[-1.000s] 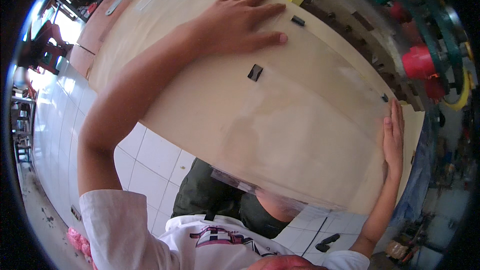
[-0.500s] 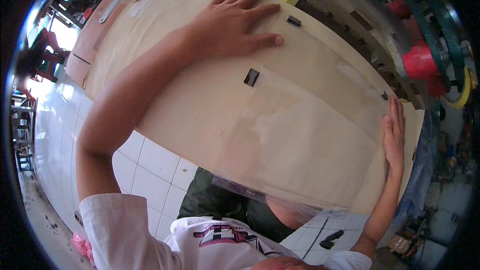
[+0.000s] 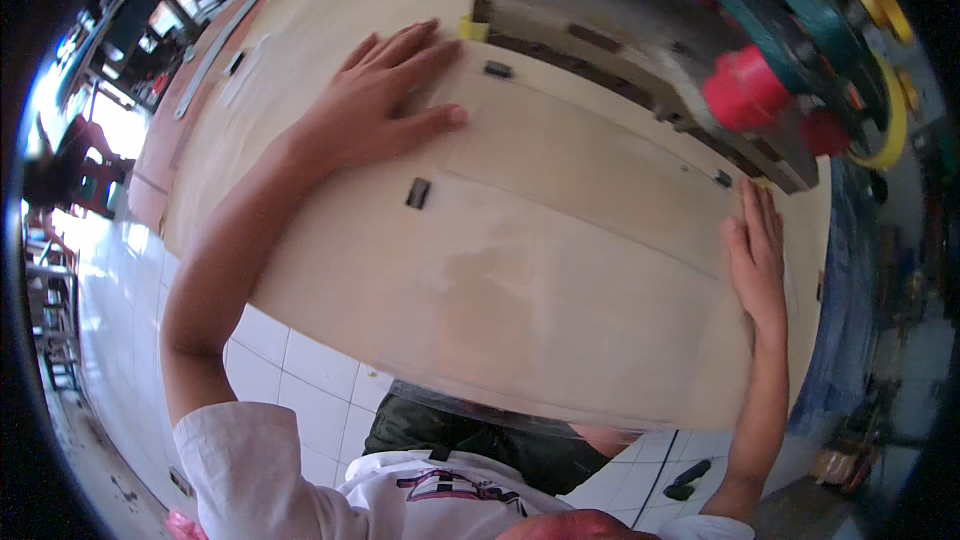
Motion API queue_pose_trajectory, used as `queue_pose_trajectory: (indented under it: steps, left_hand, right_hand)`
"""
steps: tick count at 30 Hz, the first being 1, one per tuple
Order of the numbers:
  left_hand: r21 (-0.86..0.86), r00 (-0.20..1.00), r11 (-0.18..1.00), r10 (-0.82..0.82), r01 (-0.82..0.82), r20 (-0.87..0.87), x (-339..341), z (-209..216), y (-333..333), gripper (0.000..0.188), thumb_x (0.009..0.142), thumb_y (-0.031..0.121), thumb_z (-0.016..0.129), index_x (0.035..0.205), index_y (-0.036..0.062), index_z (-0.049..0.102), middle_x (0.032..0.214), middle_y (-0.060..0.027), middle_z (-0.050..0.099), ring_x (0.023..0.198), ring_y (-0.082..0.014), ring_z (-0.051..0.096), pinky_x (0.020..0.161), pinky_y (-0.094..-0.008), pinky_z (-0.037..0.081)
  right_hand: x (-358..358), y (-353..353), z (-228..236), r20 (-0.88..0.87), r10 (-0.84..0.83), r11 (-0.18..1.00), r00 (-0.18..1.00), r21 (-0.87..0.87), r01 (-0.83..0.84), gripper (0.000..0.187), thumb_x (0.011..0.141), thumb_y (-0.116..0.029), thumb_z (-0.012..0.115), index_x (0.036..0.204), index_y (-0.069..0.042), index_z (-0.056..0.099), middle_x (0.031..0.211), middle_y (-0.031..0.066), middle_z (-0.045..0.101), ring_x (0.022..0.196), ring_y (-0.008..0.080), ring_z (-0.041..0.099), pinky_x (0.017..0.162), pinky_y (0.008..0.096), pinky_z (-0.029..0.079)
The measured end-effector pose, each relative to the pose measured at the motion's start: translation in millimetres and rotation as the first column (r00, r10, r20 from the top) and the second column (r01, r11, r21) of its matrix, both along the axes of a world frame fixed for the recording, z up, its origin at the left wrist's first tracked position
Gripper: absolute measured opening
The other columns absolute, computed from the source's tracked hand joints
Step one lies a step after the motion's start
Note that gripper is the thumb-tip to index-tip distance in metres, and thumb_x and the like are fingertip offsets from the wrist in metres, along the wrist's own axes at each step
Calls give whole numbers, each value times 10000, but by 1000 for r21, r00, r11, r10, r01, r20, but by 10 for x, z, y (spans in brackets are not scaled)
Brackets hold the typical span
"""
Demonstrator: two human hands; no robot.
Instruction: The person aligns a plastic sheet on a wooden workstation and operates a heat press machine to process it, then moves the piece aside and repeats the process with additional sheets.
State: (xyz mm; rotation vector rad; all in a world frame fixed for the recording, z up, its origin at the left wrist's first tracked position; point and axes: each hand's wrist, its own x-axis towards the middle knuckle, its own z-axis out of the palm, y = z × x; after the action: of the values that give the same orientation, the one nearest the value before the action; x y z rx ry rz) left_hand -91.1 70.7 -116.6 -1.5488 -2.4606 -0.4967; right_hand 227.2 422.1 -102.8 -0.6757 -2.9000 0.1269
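Note:
My left hand (image 3: 395,95) lies flat with spread fingers on a thin, clear plastic sheet (image 3: 600,310) over a beige worktop (image 3: 330,300). Its thumb points between two small black blocks, one farther off (image 3: 498,69) and one nearer (image 3: 418,193). On the right, my right hand (image 3: 758,250) rests with its fingers stretched out and held together, along the sheet's right side. Close to those fingertips sits another small black block (image 3: 723,179). Neither hand grasps anything. The sheet's outline is faint, so I cannot tell exactly where its edges end under my hands.
A machine with a metal bar (image 3: 620,70), red knobs (image 3: 745,88) and a yellow wheel rim (image 3: 893,125) stands along the far right. A metal ruler (image 3: 215,65) lies at the far left. Blue plastic sheeting (image 3: 840,290) hangs at the right; white floor tiles (image 3: 315,365) show below.
The whole view has turned, so worktop, blocks and machine sit farther left in the picture. Both hands stay flat in nearly the same places beside the blocks.

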Motion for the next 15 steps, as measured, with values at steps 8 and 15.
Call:
queue_pose_trajectory:
  steps: [8,15]
  left_hand:
    - [94,984,996,-14,-3,176,57,186,-30,622,869,362,645,1387,54,493,1509,-202,372,1397,-367,357,1155,-464,255]
    - [294,985,955,-7,-45,174,14,185,63,336,844,57,650,1179,32,639,1380,-174,529,1290,-344,502,1059,-417,406]
  right_hand:
    - [4,-37,7,-88,40,998,995,56,-35,560,967,-332,547,1415,-14,438,1504,217,367,1416,369,308,1168,477,202]
    - [86,106,84,-386,-4,999,923,-43,-14,413,941,-285,598,1284,-55,598,1415,191,500,1353,356,420,1160,503,244]
